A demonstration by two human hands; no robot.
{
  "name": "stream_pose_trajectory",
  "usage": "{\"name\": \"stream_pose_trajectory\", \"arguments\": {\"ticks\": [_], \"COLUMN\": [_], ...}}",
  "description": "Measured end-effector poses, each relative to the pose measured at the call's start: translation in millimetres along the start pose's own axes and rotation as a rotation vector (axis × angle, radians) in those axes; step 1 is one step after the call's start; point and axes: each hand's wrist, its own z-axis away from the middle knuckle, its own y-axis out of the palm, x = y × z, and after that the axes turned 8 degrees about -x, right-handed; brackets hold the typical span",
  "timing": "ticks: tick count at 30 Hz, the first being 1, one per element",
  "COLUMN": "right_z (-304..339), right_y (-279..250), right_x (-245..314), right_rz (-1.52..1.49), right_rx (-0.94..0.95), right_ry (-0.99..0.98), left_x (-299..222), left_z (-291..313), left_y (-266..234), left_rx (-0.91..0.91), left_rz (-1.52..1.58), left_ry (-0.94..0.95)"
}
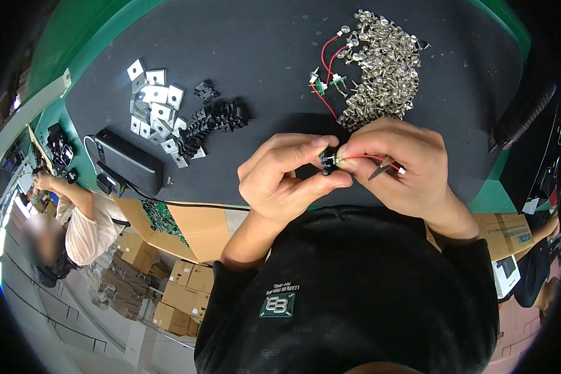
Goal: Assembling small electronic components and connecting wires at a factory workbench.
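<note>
I have the two hands nearly fingertip to fingertip, with the work between them. The left hand (277, 171) is pinched on the black part (327, 161), thumb on the near side and index finger on the far side. The right hand (421, 159) is pinched too, gripping the end of the red wire (371, 156) right up against that part, and a dark tool (379, 171) pokes out of its grip; I cannot tell what kind. I judge this to be the wire end being seated in the part

To do it well, I would brace the left fingers and let the right do the fine moving. I would push on the stiff end, not the wire, leaving its loop slack so the joint takes no strain. I would turn the tool's point away from both wire and left thumb, and check the line-up before pressing. The studs (386, 75) lie just beyond the right hand, so I would avoid swinging that way; spare parts (221, 116) lie beyond the left hand, with plates (162, 112) farther left
</note>
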Motion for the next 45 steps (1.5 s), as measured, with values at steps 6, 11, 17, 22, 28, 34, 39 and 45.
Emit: {"name": "stream_pose_trajectory", "arguments": {"ticks": [6, 11, 17, 22, 28, 34, 39, 45], "right_z": [1, 0, 0, 1, 1, 0, 0, -1], "right_y": [0, 2, -2, -1, -1, 2, 0, -1], "right_x": [-1, -1, 4, 3, 4, 8, 9, 9], "right_rz": [-0.076, -0.026, -0.020, -0.059, -0.038, 0.069, 0.065, 0.051], "right_rx": [0.013, 0.009, 0.033, 0.044, 0.047, 0.018, 0.064, 0.082], "right_ry": [0.075, 0.007, 0.105, 0.145, 0.178, 0.029, -0.065, 0.076], "left_x": [15, 7, 9, 10, 6, 6, 7, 5], "left_z": [-3, 3, -1, -3, -4, -5, -3, -3], "left_y": [0, -1, -3, -2, -1, -1, -2, -4], "left_rx": [0.039, 0.008, 0.045, 0.051, 0.017, 0.009, 0.032, 0.053], "left_rz": [0.006, 0.004, 0.009, 0.028, 0.077, 0.078, 0.053, 0.023], "left_ry": [0.224, 0.053, 0.125, 0.136, 0.051, 0.070, 0.164, 0.115]}}
